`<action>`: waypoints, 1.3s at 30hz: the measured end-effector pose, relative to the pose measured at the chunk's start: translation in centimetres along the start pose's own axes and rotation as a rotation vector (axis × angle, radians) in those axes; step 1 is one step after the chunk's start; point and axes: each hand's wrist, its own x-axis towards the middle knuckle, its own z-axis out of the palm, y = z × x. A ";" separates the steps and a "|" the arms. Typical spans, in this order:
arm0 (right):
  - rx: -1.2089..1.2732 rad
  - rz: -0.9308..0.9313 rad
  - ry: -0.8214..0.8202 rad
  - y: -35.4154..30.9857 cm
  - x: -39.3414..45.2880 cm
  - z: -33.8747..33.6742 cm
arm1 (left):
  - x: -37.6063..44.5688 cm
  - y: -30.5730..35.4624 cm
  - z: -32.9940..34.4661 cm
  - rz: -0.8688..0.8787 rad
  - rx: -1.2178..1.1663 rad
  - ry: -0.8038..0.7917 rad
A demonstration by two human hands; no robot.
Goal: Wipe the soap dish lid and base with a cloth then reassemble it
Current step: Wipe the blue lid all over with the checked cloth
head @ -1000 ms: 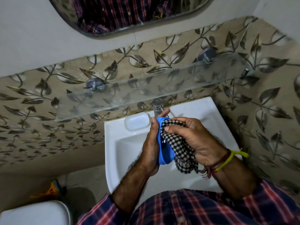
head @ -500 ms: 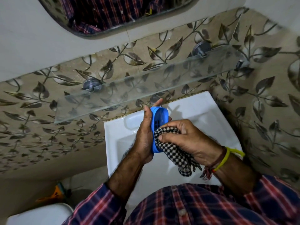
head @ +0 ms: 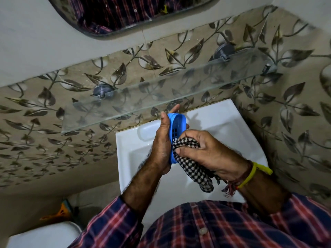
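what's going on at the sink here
A person stands over a white wash basin, cleaning a blue soap dish piece with drain slots. The left hand holds it upright on its edge, while the right hand grips a black-and-white checked cloth bunched against its lower part. A white soap dish part sits on the basin ledge behind, so the dish is not yet reassembled.

I see a white washbasin (head: 223, 122) under the hands, glass shelf (head: 161, 97) just above them on a leaf-patterned tiled wall (head: 53, 140). Mirror (head: 125, 13) higher up on plain pale wall. White toilet tank (head: 43, 235) and something orange (head: 60, 212) low, left of the hands. Dim light.
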 end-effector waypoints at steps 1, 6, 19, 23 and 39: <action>0.050 0.007 0.008 0.0 0.0 0.0 | -0.1 0.1 0.0 -0.007 -0.008 -0.005; 0.131 0.012 0.040 -0.1 0.2 -0.2 | -0.4 -0.6 0.2 -0.047 -0.071 -0.012; 0.110 0.090 0.068 0.2 -0.1 -0.2 | 0.0 0.3 0.5 -0.025 -0.028 0.005; 0.009 0.080 -0.025 0.4 -0.6 -0.5 | -0.1 0.5 0.5 -0.029 0.011 -0.003; -0.918 -0.237 0.048 0.2 -0.5 -0.1 | 0.2 2.2 0.5 -0.090 -0.030 0.064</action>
